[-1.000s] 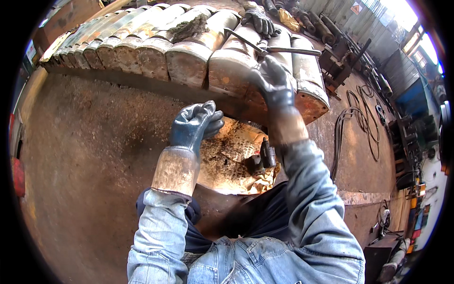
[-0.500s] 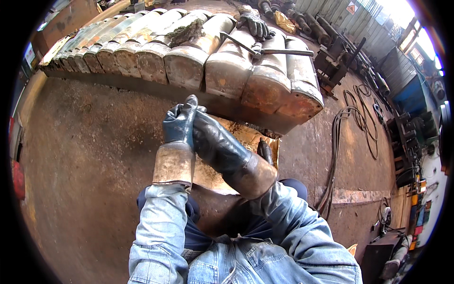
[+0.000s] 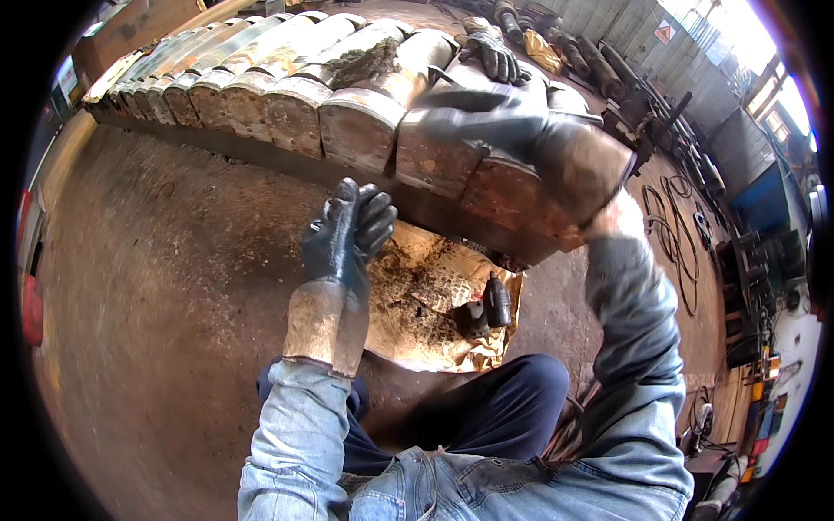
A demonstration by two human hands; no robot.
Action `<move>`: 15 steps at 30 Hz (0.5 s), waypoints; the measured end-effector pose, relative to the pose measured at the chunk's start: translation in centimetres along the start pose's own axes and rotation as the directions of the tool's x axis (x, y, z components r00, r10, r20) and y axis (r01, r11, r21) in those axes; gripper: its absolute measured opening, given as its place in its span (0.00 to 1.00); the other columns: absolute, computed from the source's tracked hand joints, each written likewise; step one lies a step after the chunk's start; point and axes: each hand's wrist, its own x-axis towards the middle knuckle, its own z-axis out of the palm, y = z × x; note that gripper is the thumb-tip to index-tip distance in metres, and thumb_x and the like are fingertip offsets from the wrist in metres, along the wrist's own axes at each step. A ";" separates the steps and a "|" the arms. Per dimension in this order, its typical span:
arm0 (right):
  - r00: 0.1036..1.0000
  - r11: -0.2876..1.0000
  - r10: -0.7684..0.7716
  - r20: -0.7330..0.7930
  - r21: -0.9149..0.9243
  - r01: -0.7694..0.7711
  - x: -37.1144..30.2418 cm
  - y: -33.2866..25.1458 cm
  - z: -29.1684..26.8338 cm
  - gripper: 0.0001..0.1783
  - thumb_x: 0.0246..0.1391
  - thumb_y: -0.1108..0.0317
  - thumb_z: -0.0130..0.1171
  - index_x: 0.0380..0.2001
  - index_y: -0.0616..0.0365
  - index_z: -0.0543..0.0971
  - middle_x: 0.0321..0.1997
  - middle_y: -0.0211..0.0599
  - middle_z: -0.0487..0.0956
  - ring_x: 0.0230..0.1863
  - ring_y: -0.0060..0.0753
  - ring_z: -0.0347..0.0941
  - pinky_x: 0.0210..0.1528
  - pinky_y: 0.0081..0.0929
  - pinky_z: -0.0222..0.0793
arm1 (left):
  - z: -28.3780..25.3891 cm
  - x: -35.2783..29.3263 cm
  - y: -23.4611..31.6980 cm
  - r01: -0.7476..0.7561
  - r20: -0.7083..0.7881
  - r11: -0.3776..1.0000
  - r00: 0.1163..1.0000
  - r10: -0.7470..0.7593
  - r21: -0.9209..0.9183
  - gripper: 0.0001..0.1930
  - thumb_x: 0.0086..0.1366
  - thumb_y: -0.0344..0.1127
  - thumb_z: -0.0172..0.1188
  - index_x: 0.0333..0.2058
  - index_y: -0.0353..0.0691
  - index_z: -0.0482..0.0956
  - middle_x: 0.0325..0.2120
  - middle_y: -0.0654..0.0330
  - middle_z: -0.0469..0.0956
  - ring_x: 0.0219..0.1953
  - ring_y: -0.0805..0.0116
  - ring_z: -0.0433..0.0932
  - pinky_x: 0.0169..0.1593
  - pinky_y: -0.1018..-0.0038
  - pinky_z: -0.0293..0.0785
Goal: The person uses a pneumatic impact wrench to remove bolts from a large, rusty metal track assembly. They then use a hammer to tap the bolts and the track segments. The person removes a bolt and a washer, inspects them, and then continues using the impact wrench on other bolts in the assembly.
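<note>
My left hand (image 3: pixel 346 227), in a dark coated glove with a pale cuff, is raised over the floor before a row of metal blocks. Its thumb points up and its fingers are curled; a small shiny bit shows beside them, too little to name. My right hand (image 3: pixel 508 130), gloved too, is smeared by motion over the near right blocks (image 3: pixel 356 130). It covers most of a hammer-like tool (image 3: pixel 440 76) lying there, and whether it touches the tool cannot be seen. A spare dark glove (image 3: pixel 493 56) lies just beyond, on top of the blocks.
Under my hands lies a stained brown sheet (image 3: pixel 426 291) with a dark bottle (image 3: pixel 497 301) and a short dark cylinder (image 3: pixel 472 319). A dark fibrous clump (image 3: pixel 369 63) rests on the blocks. Cables (image 3: pixel 669 221) coil on the floor at right, near stacked round bars (image 3: pixel 599 68).
My right hand has left my left hand and swung up and right over the blocks. My left hand stays nearly in place. The bottle and cylinder on the sheet are now uncovered.
</note>
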 end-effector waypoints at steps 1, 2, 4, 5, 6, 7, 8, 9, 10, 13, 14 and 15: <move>0.991 0.988 -0.064 -0.121 -0.144 0.047 0.9 0.6 -2.2 0.26 0.56 0.53 0.70 0.53 0.55 0.83 0.54 0.39 0.83 0.56 0.28 0.76 0.61 0.30 0.71 | 0.5 -0.1 -0.1 0.011 0.034 1.000 0.999 -0.011 -0.001 0.28 0.68 0.55 0.62 0.49 0.31 0.79 0.42 0.47 0.83 0.44 0.55 0.85 0.50 0.65 0.83; 0.966 0.953 -0.145 -0.213 -0.293 0.078 2.7 1.6 -3.7 0.25 0.57 0.54 0.69 0.53 0.56 0.82 0.54 0.40 0.83 0.56 0.28 0.76 0.61 0.30 0.71 | 0.1 -0.2 0.2 0.008 0.045 1.000 0.999 -0.008 0.006 0.28 0.68 0.55 0.62 0.49 0.31 0.79 0.43 0.47 0.83 0.44 0.55 0.85 0.50 0.65 0.83; 0.899 0.801 -0.262 -0.352 -0.598 0.000 5.2 5.1 -6.8 0.24 0.58 0.55 0.67 0.54 0.56 0.82 0.54 0.41 0.83 0.55 0.29 0.76 0.60 0.30 0.71 | 0.4 0.2 0.0 0.015 0.113 0.999 0.994 -0.009 -0.045 0.27 0.68 0.54 0.62 0.48 0.31 0.80 0.41 0.47 0.84 0.41 0.55 0.86 0.46 0.65 0.84; 0.893 0.687 -0.247 -0.375 -0.718 -0.112 6.0 8.0 -7.9 0.23 0.59 0.56 0.66 0.54 0.56 0.82 0.55 0.41 0.82 0.55 0.29 0.77 0.59 0.30 0.71 | 1.3 0.0 -0.4 0.005 0.096 0.999 0.995 -0.001 -0.048 0.25 0.68 0.52 0.63 0.47 0.31 0.80 0.40 0.46 0.85 0.39 0.54 0.86 0.43 0.65 0.85; 0.891 0.538 -0.222 -0.395 -0.812 -0.226 7.0 10.7 -8.6 0.23 0.60 0.57 0.65 0.54 0.57 0.81 0.55 0.42 0.82 0.55 0.30 0.77 0.59 0.30 0.71 | 1.8 -0.2 -0.6 -0.010 0.076 0.999 0.997 0.013 -0.047 0.23 0.68 0.50 0.63 0.46 0.32 0.81 0.38 0.46 0.85 0.37 0.54 0.87 0.40 0.65 0.86; 0.904 0.393 -0.179 -0.389 -0.871 -0.296 8.9 13.2 -7.9 0.23 0.61 0.57 0.64 0.55 0.57 0.81 0.55 0.42 0.82 0.54 0.30 0.77 0.58 0.30 0.71 | 1.2 0.1 -0.3 -0.016 0.050 0.999 0.999 0.018 -0.043 0.23 0.68 0.50 0.63 0.46 0.33 0.81 0.38 0.47 0.85 0.37 0.54 0.87 0.41 0.64 0.86; 0.911 0.225 -0.114 -0.397 -0.903 -0.366 9.4 15.8 -8.2 0.22 0.61 0.58 0.63 0.55 0.57 0.81 0.55 0.43 0.82 0.54 0.30 0.77 0.58 0.30 0.71 | 1.5 0.2 -0.5 -0.007 0.039 0.999 0.999 0.009 -0.040 0.22 0.68 0.49 0.64 0.46 0.33 0.81 0.38 0.47 0.85 0.37 0.55 0.87 0.41 0.65 0.86; 0.901 0.106 -0.065 -0.429 -0.901 -0.421 7.6 17.9 -9.3 0.22 0.62 0.59 0.62 0.55 0.58 0.81 0.56 0.44 0.82 0.54 0.31 0.77 0.57 0.30 0.71 | 2.7 0.1 -1.0 0.029 0.064 0.998 0.998 -0.026 -0.049 0.22 0.68 0.49 0.64 0.46 0.33 0.81 0.38 0.48 0.86 0.37 0.56 0.87 0.41 0.65 0.86; 0.909 0.136 -0.078 -0.409 -0.908 -0.396 9.2 19.6 -7.9 0.21 0.63 0.59 0.61 0.55 0.58 0.80 0.56 0.44 0.81 0.54 0.31 0.77 0.57 0.30 0.71 | 2.3 0.0 -0.4 0.014 0.015 0.999 1.000 -0.013 -0.030 0.21 0.68 0.49 0.65 0.45 0.34 0.81 0.37 0.48 0.86 0.36 0.56 0.87 0.41 0.66 0.86; 0.856 0.697 -0.225 -0.466 -0.691 -0.192 5.9 19.9 -6.0 0.19 0.64 0.63 0.59 0.54 0.60 0.81 0.53 0.45 0.82 0.51 0.30 0.78 0.54 0.29 0.72 | 2.2 0.5 -0.7 0.052 0.039 0.999 0.998 -0.052 0.008 0.18 0.67 0.46 0.66 0.44 0.36 0.82 0.37 0.51 0.86 0.36 0.60 0.87 0.40 0.70 0.85; 0.825 0.867 -0.261 -0.502 -0.498 -0.028 3.6 19.3 -5.1 0.17 0.64 0.65 0.59 0.53 0.61 0.81 0.50 0.44 0.84 0.49 0.28 0.79 0.52 0.29 0.73 | 2.4 0.6 -1.2 0.067 0.056 0.997 0.996 -0.069 0.027 0.17 0.67 0.46 0.66 0.44 0.36 0.82 0.38 0.51 0.86 0.36 0.60 0.87 0.40 0.70 0.85; 0.785 0.888 -0.288 -0.548 -0.461 0.004 1.1 18.3 -3.7 0.16 0.64 0.66 0.58 0.52 0.61 0.81 0.47 0.46 0.84 0.49 0.33 0.80 0.53 0.31 0.73 | 2.4 0.7 -1.7 0.054 0.044 0.997 0.997 -0.056 0.058 0.15 0.67 0.42 0.66 0.45 0.36 0.82 0.38 0.51 0.86 0.37 0.61 0.87 0.39 0.72 0.85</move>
